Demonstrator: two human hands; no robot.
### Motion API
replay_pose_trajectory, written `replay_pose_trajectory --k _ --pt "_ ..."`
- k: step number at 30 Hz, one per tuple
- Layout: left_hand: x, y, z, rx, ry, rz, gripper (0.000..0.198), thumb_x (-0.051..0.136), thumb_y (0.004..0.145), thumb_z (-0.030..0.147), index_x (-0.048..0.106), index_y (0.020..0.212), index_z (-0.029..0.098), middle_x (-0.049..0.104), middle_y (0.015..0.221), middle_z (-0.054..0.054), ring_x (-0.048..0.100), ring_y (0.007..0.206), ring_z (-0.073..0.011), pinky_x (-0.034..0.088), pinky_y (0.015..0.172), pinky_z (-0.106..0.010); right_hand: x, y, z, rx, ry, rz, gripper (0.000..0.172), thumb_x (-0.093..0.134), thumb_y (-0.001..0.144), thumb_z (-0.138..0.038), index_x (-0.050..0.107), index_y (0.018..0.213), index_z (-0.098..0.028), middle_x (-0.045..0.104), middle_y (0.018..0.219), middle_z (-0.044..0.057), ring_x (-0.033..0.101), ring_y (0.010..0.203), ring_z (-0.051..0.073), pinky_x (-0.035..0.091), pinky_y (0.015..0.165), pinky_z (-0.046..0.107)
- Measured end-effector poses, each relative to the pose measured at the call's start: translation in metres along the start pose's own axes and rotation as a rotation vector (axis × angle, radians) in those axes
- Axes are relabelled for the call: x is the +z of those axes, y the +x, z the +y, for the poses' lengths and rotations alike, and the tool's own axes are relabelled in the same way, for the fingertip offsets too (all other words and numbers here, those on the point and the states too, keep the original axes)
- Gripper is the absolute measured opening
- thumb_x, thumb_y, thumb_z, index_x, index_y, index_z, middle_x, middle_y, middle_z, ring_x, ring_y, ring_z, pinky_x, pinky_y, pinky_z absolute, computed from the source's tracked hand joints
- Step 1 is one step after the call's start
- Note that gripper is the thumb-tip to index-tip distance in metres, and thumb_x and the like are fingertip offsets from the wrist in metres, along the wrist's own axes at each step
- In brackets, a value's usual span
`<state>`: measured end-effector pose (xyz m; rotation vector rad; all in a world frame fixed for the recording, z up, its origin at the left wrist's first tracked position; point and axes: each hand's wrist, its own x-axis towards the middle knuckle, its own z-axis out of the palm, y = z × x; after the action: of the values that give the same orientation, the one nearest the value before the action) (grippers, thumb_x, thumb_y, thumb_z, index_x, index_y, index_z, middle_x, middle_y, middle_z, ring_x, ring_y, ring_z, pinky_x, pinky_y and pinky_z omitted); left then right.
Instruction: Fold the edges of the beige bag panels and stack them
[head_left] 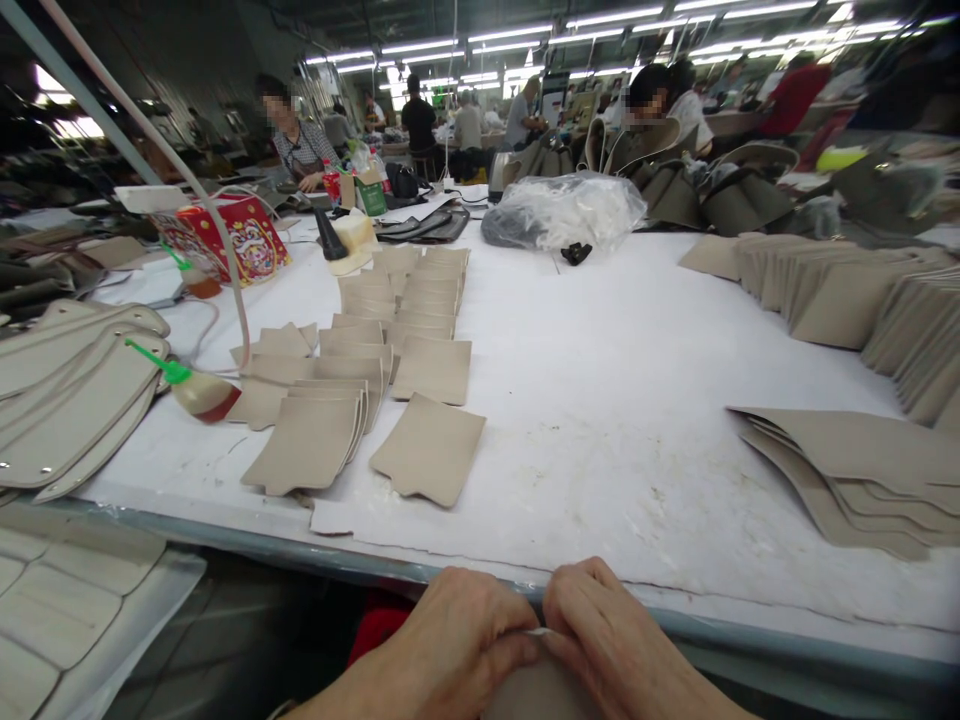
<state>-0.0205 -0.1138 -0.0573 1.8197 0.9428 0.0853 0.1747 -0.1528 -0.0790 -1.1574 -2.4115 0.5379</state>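
At the table's front edge, my left hand (469,630) and my right hand (604,625) are side by side, both with curled fingers. Between them they pinch the upper edge of a beige piece (536,690), whose lower part runs out of the picture. Beyond my left hand, a single beige piece (431,450) lies flat on the white table surface (585,400). Left of it are overlapping rows of similar pieces (307,440).
Larger beige panels (862,460) lie stacked at the right, below a long fanned row (840,290). A glue bottle with a green nozzle (202,392) rests at the left near panels (90,400). A plastic bag (570,210) lies farther back. People work beyond the table.
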Motion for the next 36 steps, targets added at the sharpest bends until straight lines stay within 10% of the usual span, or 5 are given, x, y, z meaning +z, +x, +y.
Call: replay_pose_trajectory --k 13,36 --pt "-0.001 -0.001 -0.002 -0.009 -0.093 0.011 0.020 0.053 0.086 0.020 0.071 0.080 0.018 0.046 0.064 0.005 0.049 0.067 -0.0103 0.029 0.059 -0.019 -0.020 -0.006 0.000 0.188 0.214 -0.078 0.022 0.058 0.088 -0.002 0.053 0.094 -0.022 0.063 0.090 0.000 0.060 0.084 0.018 0.049 0.076 0.029" --pt "-0.002 0.012 0.015 -0.123 -0.047 -0.019 0.018 0.055 0.077 0.020 0.072 0.083 0.018 0.057 0.067 0.004 0.050 0.066 -0.0111 0.033 0.058 -0.019 -0.026 -0.022 0.026 0.506 0.547 -0.241 0.019 0.057 0.092 -0.019 0.060 0.109 -0.029 0.061 0.108 -0.002 0.054 0.100 0.019 0.039 0.084 0.028"
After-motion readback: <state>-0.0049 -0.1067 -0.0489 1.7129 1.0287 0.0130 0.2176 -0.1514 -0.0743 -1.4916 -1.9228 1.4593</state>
